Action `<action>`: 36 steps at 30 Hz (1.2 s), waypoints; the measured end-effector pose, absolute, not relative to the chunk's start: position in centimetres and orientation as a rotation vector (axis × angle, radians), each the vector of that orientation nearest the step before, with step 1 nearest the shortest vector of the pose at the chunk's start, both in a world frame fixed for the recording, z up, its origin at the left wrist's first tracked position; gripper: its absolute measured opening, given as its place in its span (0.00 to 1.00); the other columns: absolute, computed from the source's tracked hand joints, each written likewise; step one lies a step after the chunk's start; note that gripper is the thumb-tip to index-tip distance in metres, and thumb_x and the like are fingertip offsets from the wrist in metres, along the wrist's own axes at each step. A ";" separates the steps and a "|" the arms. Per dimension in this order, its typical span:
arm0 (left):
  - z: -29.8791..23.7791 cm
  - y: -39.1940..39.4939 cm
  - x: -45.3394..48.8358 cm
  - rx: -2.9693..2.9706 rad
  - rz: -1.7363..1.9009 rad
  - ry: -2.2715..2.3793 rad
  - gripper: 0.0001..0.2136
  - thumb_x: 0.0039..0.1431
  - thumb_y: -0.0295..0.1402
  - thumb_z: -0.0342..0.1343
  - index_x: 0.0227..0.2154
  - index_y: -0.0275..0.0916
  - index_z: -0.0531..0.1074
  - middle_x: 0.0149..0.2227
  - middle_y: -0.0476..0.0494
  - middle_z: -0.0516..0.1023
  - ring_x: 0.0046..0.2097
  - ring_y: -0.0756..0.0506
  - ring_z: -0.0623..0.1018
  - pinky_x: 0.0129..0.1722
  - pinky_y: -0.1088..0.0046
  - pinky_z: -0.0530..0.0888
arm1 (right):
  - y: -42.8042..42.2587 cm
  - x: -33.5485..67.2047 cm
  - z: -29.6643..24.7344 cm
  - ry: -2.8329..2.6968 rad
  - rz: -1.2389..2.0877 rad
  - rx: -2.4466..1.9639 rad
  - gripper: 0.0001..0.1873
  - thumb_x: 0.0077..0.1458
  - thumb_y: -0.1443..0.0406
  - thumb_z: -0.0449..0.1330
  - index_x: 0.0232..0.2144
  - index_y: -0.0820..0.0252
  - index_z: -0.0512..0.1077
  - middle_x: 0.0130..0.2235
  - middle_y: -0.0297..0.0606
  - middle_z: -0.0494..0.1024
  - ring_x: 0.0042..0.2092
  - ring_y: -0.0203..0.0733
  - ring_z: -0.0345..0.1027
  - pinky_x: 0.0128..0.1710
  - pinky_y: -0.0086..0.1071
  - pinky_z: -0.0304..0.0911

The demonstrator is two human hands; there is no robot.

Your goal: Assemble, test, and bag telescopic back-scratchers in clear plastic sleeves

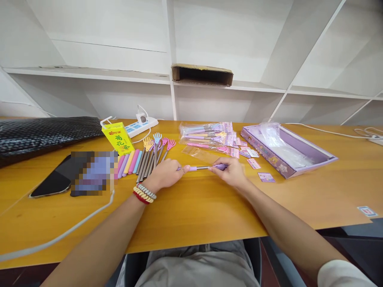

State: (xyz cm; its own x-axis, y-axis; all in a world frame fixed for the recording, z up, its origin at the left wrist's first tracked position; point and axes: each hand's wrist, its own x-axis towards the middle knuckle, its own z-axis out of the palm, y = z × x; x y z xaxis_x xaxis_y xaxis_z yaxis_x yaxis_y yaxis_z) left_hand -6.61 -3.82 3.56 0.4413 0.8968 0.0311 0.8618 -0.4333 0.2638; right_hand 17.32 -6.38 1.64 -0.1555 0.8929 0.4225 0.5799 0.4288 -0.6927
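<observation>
Holding a slim purple-and-silver claw-headed rod (202,168) crosswise, clamped in left fingers (185,169) at the purple handle (193,168), right fingers (225,161) at the purple claw (222,166)!

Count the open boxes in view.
2: a brown cardboard box on the shelf, and a purple box on the table, right of the right hand.

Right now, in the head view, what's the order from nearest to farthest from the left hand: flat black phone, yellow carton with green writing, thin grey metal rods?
1. Thin grey metal rods, just left of the left hand.
2. Yellow carton, farther left, beyond the rods.
3. Flat black phone, well out left.
</observation>
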 end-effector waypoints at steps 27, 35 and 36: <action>3.5 -5.3 -5.3 2.515 0.090 1.721 0.34 0.57 0.54 0.26 0.21 0.36 0.70 0.25 0.37 0.73 0.29 0.43 0.73 0.27 0.70 0.60 | -6.2 16.4 0.5 -1.823 0.489 -1.117 0.13 0.45 0.57 0.63 0.21 0.62 0.73 0.22 0.36 0.73 0.22 0.33 0.61 0.23 0.27 0.56; 3.2 -5.9 -4.5 2.546 0.133 1.871 0.37 0.57 0.54 0.23 0.24 0.35 0.74 0.27 0.35 0.74 0.33 0.40 0.75 0.32 0.67 0.65 | -6.4 16.1 0.7 -1.827 0.499 -1.122 0.11 0.44 0.59 0.63 0.20 0.62 0.72 0.20 0.35 0.72 0.21 0.32 0.59 0.22 0.26 0.55; 3.0 -5.8 -4.4 2.539 0.137 1.873 0.37 0.57 0.54 0.23 0.23 0.36 0.74 0.26 0.35 0.74 0.33 0.41 0.75 0.32 0.67 0.65 | -6.4 16.1 0.7 -1.832 0.499 -1.137 0.11 0.44 0.59 0.63 0.20 0.62 0.72 0.20 0.34 0.72 0.21 0.32 0.60 0.22 0.26 0.55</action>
